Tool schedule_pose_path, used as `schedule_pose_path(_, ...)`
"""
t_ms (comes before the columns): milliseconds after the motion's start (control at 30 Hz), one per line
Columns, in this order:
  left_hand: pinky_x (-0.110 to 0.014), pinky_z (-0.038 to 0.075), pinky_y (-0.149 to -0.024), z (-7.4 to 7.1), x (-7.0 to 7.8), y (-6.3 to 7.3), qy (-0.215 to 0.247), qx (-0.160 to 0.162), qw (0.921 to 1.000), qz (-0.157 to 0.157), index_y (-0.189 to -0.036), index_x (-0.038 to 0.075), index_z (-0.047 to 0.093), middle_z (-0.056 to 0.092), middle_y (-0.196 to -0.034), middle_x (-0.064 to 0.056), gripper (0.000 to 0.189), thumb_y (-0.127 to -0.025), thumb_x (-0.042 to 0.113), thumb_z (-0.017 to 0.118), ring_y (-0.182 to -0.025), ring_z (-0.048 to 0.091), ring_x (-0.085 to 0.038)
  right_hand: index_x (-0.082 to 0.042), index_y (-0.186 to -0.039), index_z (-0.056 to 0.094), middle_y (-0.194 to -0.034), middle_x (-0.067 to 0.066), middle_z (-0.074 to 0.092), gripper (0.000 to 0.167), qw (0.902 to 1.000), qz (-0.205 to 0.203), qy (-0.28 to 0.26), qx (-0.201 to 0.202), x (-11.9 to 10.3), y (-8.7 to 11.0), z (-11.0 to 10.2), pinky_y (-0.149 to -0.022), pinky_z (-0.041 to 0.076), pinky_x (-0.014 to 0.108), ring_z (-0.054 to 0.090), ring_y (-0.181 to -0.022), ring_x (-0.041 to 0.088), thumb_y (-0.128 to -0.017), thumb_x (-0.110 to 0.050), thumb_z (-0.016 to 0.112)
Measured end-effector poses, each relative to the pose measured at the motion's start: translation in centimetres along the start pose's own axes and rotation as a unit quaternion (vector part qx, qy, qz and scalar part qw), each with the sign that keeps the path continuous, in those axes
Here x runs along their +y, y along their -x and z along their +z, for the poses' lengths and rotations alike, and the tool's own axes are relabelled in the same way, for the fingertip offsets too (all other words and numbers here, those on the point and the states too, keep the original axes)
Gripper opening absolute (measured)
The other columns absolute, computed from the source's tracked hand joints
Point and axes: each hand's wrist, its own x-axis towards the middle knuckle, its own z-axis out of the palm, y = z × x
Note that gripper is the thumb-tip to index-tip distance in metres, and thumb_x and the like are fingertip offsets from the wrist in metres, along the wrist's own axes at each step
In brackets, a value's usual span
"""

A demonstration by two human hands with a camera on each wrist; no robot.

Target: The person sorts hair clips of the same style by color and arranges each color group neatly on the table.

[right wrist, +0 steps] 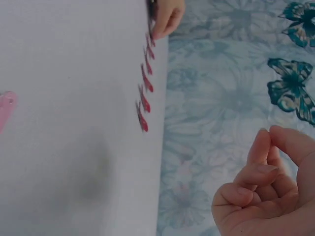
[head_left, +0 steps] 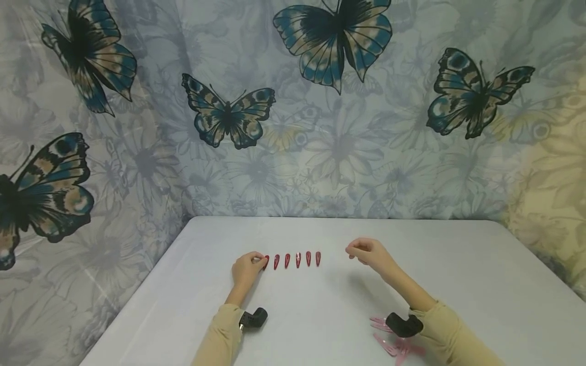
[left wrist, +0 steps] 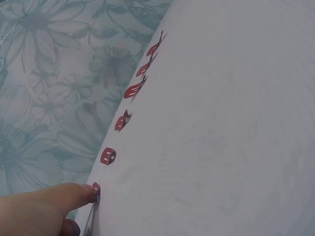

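Several pink clips (head_left: pixel 385 344) near, six red clips (head_left: pixel 298 260) in a row beyond.
The pink ones lie on the white table (head_left: pixel 293 315) by the right arm's black wrist camera (head_left: pixel 404 325). Farther out, the left hand (head_left: pixel 247 267) holds the red clip at the row's left end (head_left: pixel 267 260) between thumb and forefinger; a light grip should suit so slim a piece, turned to match its neighbours' slant and gap, then let go straight up so nothing drags. That hand is low at the tabletop, its arm reaching forward. The right hand (head_left: pixel 372 251) is raised above the table, right of the row and apart from it, fingers curled, thumb and forefinger tips together, nothing visible between them. Behind everything hangs butterfly-print cloth (head_left: pixel 341 147).
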Motion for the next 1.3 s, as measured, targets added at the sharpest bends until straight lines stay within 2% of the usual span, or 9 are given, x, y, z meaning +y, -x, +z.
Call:
schedule_pose_path(233, -0.029, 0.030, -0.050, -0.1, 0.2, 0.2, -0.006, -0.010, 0.9999, -0.009, -0.072, 0.012, 0.067, 0.043, -0.049, 0.007, 0.012, -0.077, 0.023, 0.069, -0.046, 0.036, -0.011, 0.002, -0.090, 0.059, -0.079, 0.017, 0.059, 0.021, 0.9992, -0.013, 0.030, -0.023, -0.2, 3.8, -1.4, -0.060, 0.040, 0.032, 0.049, -0.067, 0.022, -0.087, -0.019, 0.058)
schedule_pose_path(400, -0.029, 0.030, -0.050, -0.2, 0.1, 0.0, -0.019, 0.006, 0.9998, 0.008, -0.072, 0.011, 0.067, 0.043, -0.049, 0.007, 0.011, -0.076, 0.020, 0.070, -0.046, 0.037, -0.010, -0.001, -0.090, 0.059, -0.078, 0.015, 0.059, 0.018, 0.9983, -0.026, 0.045, -0.025, 0.1, 5.7, -2.7, -0.058, 0.040, 0.031, 0.050, -0.069, 0.024, -0.088, -0.019, 0.057)
schedule_pose_path(567, -0.028, 0.029, -0.049, -0.1, 0.0, -0.1, -0.021, 0.002, 0.9998, 0.004, -0.072, 0.010, 0.066, 0.042, -0.049, 0.007, 0.011, -0.076, 0.019, 0.069, -0.046, 0.035, -0.010, 0.004, -0.092, 0.058, -0.077, 0.015, 0.059, 0.021, 0.9986, -0.018, 0.047, -0.016, 0.9, 6.8, -3.6, -0.056, 0.039, 0.029, 0.048, -0.066, 0.020, -0.088, -0.016, 0.056)
schedule_pose_path(667, -0.028, 0.030, -0.049, -0.2, 0.0, 0.0, -0.016, -0.006, 0.9998, -0.001, -0.072, 0.010, 0.067, 0.042, -0.049, 0.007, 0.011, -0.076, 0.020, 0.070, -0.046, 0.036, -0.010, 0.007, -0.093, 0.057, -0.078, 0.016, 0.059, 0.022, 0.9983, -0.014, 0.046, -0.032, 1.2, 7.4, -4.0, -0.055, 0.039, 0.029, 0.049, -0.066, 0.020, -0.089, -0.015, 0.056)
schedule_pose_path(833, -0.028, 0.030, -0.050, -0.2, 0.2, 0.1, -0.014, -0.009, 0.9998, 0.006, -0.074, 0.011, 0.069, 0.043, -0.049, 0.008, 0.010, -0.076, 0.021, 0.070, -0.047, 0.036, -0.009, 0.007, -0.092, 0.056, -0.077, 0.018, 0.059, 0.021, 0.9972, -0.012, 0.037, -0.064, 1.7, 8.5, -4.3, -0.055, 0.038, 0.028, 0.051, -0.067, 0.022, -0.089, -0.015, 0.055)
schedule_pose_path(1000, -0.028, 0.030, -0.050, -0.1, 0.4, 0.2, -0.009, -0.010, 0.9999, 0.011, -0.074, 0.011, 0.069, 0.044, -0.050, 0.008, 0.011, -0.075, 0.022, 0.071, -0.047, 0.036, -0.009, 0.006, -0.091, 0.056, -0.075, 0.017, 0.058, 0.019, 0.9966, -0.022, 0.022, -0.076, 2.7, 9.4, -4.2, -0.055, 0.038, 0.028, 0.052, -0.067, 0.021, -0.090, -0.012, 0.053)
schedule_pose_path(1200, -0.028, 0.030, -0.049, -0.1, 0.4, 0.3, -0.001, -0.008, 0.9999, 0.009, -0.075, 0.010, 0.070, 0.044, -0.050, 0.007, 0.012, -0.075, 0.022, 0.071, -0.047, 0.035, -0.009, 0.006, -0.090, 0.056, -0.076, 0.013, 0.059, 0.017, 0.9963, -0.018, 0.002, -0.085, 4.0, 9.8, -3.8, -0.062, 0.042, 0.027, 0.055, -0.071, 0.017, -0.090, -0.010, 0.052)
schedule_pose_path(1300, -0.027, 0.029, -0.048, -0.2, 0.4, 0.2, 0.000, -0.004, 1.0000, 0.006, -0.076, 0.009, 0.070, 0.042, -0.050, 0.007, 0.013, -0.075, 0.022, 0.071, -0.047, 0.034, -0.009, 0.006, -0.089, 0.056, -0.073, 0.012, 0.059, 0.016, 0.9948, -0.022, -0.006, -0.100, 4.4, 9.6, -3.5, -0.058, 0.041, 0.025, 0.052, -0.065, 0.012, -0.090, -0.009, 0.052)
